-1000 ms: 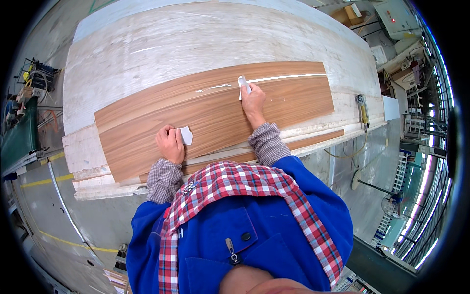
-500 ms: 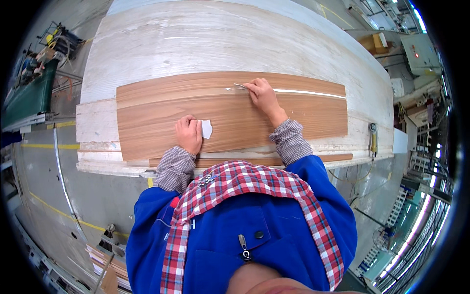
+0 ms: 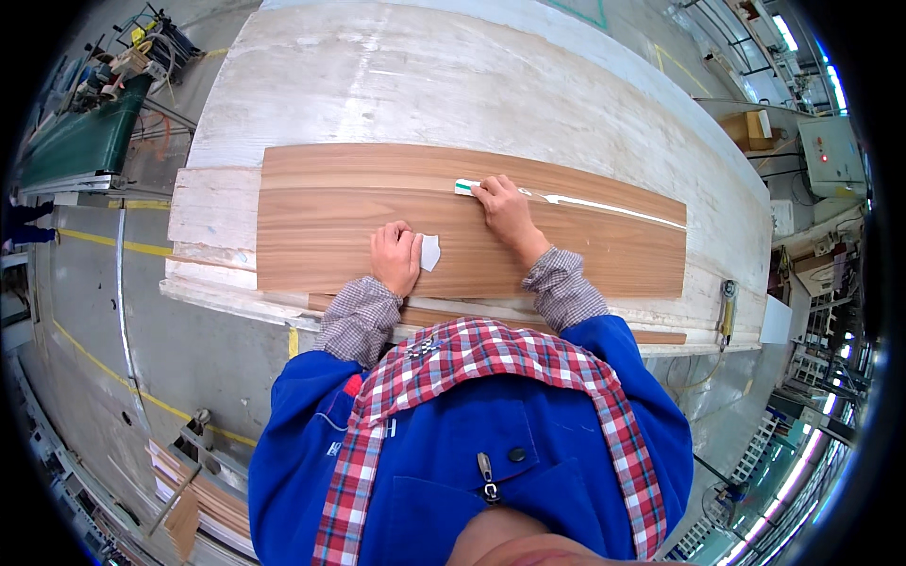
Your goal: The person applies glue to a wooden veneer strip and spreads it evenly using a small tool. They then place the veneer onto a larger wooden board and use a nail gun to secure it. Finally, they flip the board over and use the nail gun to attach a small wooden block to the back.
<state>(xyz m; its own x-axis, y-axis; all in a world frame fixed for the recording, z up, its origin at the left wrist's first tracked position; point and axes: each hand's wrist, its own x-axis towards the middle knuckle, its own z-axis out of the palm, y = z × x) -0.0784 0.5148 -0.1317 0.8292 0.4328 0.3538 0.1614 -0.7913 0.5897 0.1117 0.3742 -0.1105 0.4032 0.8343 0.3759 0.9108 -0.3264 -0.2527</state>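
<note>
A long wood-grain panel (image 3: 349, 212) lies across the pale worktable. My right hand (image 3: 510, 212) is closed over the panel's upper middle, and a small white piece with a green stripe (image 3: 465, 187) sticks out to the left of its fingers. To the right of that hand, a narrow white strip (image 3: 618, 208) runs along the panel to its right end. My left hand (image 3: 394, 257) rests on the panel with curled fingers, gripping a light grey, irregular scrap (image 3: 430, 252) whose larger part shows at its right side.
The worktable (image 3: 311, 85) extends beyond the panel, its surface scuffed. A thin brown wooden strip (image 3: 656, 337) lies along its near edge. A yellow-and-grey tool (image 3: 728, 311) hangs at the right. Stacked boards (image 3: 189, 500) stand at lower left, and a green conveyor (image 3: 90, 137) at far left.
The right hand has come slightly nearer, and the white piece with the green stripe now shows where a thin crumpled bit showed before. My view has shifted; the left hand still grips the scrap.
</note>
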